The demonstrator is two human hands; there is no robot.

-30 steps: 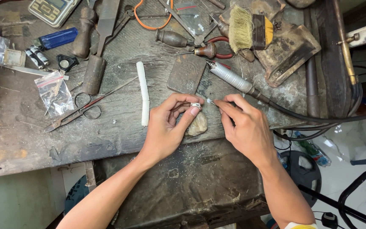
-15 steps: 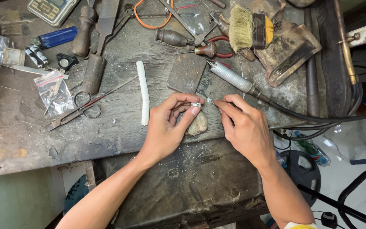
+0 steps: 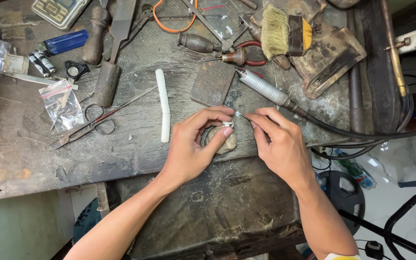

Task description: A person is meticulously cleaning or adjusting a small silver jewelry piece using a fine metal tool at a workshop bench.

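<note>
At the near edge of the worn worktop (image 3: 34,163), two bare hands meet over a small silver ring (image 3: 227,124).

Left hand (image 3: 193,149) has its fingers closed on the ring, pinching it between thumb and fingertips and pressing it down onto a rounded wooden peg (image 3: 227,142) at the middle of the worktop's near edge. Right hand (image 3: 280,144) has its fingers pinched shut on a thin metal pick (image 3: 241,115), whose tip sits just beside the ring. Left of the hands lies a white stick (image 3: 163,103), and further left a pair of scissors (image 3: 90,125) and a small clear plastic bag (image 3: 63,103). Just beyond the hands, on the far side, rest a dark flat metal block (image 3: 213,83) and a corded rotary handpiece (image 3: 266,89); a bristle brush (image 3: 280,29) lies at the far edge.
</note>
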